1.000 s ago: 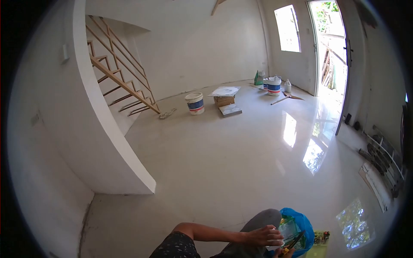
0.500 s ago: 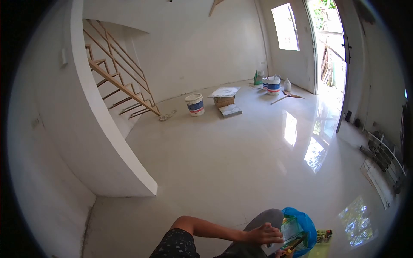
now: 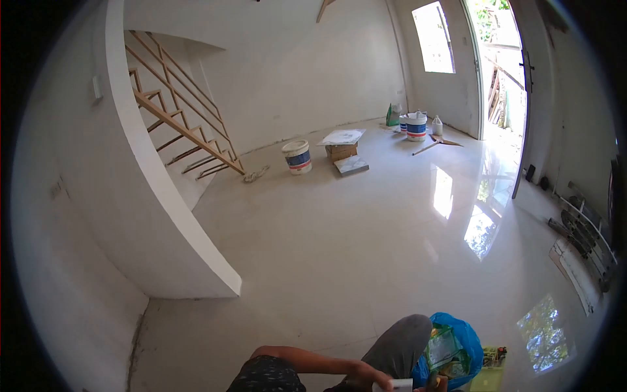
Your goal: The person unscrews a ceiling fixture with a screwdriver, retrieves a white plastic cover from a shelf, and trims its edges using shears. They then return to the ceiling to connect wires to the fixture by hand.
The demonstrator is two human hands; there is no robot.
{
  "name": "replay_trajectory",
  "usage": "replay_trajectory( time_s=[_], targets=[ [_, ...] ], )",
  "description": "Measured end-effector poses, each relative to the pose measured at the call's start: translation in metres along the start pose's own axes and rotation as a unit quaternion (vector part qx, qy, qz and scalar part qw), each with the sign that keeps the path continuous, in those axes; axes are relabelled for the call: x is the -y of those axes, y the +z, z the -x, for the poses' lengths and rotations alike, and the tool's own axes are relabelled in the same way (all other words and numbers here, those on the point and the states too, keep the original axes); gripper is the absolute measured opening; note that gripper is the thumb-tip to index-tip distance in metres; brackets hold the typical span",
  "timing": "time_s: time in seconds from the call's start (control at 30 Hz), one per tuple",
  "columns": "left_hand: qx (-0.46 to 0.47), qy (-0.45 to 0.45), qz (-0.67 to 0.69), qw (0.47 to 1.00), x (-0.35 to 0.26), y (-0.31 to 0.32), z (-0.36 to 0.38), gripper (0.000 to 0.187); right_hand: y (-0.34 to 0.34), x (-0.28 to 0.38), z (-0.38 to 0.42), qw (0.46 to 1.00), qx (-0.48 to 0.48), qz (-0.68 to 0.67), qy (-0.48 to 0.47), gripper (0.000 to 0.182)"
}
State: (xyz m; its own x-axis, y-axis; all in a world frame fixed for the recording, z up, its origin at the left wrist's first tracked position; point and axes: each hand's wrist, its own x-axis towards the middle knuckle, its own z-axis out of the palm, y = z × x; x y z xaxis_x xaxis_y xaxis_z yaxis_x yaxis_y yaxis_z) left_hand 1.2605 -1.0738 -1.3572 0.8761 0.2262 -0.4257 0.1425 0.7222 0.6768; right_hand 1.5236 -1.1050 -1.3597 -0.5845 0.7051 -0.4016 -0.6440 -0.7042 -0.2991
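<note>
At the bottom edge, my left hand [image 3: 373,375] is closed on a white flat-sided piece [image 3: 400,384], partly cut off by the frame. Just right of it, my right hand [image 3: 436,383] shows only its curled fingers, and what it grips is hidden. Beside my bent knee [image 3: 401,340] stands an open blue plastic bag [image 3: 471,341] with clear and green packets [image 3: 445,346] inside. My right hand is right at the near side of this bag.
A yellow-green container [image 3: 488,379] with small items sits right of the bag. Farther off stand a paint bucket [image 3: 298,158], a cardboard box [image 3: 341,153], a tile [image 3: 351,166] and another bucket [image 3: 416,128]. A wall end [image 3: 215,274] juts out at left; stairs [image 3: 189,134] rise behind it.
My left hand has moved down and left with the white piece. The yellow-and-black tool seen earlier in my right hand no longer shows, as that hand is lower in the frame.
</note>
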Motion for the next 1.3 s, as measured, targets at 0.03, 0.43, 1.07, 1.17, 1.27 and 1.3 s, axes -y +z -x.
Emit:
replay_trajectory(
  time_s=[0.03,0.43,1.07,1.17,1.27,1.3],
  targets=[
    [0.000,0.001,0.001,1.000,-0.023,0.013,0.007,0.056,-0.004,-0.004,-0.002,0.928,-0.069,0.320,-0.180,0.009],
    [-0.290,0.499,-0.541,0.612,-0.033,0.027,-0.011,0.073,-0.036,-0.016,-0.027,0.866,-0.186,0.414,-0.211,0.022],
    [-0.271,0.435,-0.534,0.673,-0.018,0.021,-0.015,0.068,-0.045,-0.009,-0.036,0.673,-0.191,0.587,-0.407,0.032],
    [-0.204,0.463,-0.648,0.569,-0.025,0.019,-0.007,0.071,-0.075,-0.018,-0.067,0.811,-0.216,0.422,-0.343,0.025],
    [-0.202,0.413,-0.456,0.762,-0.023,0.046,-0.012,0.081,-0.045,-0.031,-0.020,0.853,-0.238,0.331,-0.325,0.019],
    [-0.130,0.361,-0.441,0.811,-0.030,0.048,-0.002,0.095,0.015,-0.019,-0.003,0.823,-0.234,0.369,-0.362,0.018]
  ],
)
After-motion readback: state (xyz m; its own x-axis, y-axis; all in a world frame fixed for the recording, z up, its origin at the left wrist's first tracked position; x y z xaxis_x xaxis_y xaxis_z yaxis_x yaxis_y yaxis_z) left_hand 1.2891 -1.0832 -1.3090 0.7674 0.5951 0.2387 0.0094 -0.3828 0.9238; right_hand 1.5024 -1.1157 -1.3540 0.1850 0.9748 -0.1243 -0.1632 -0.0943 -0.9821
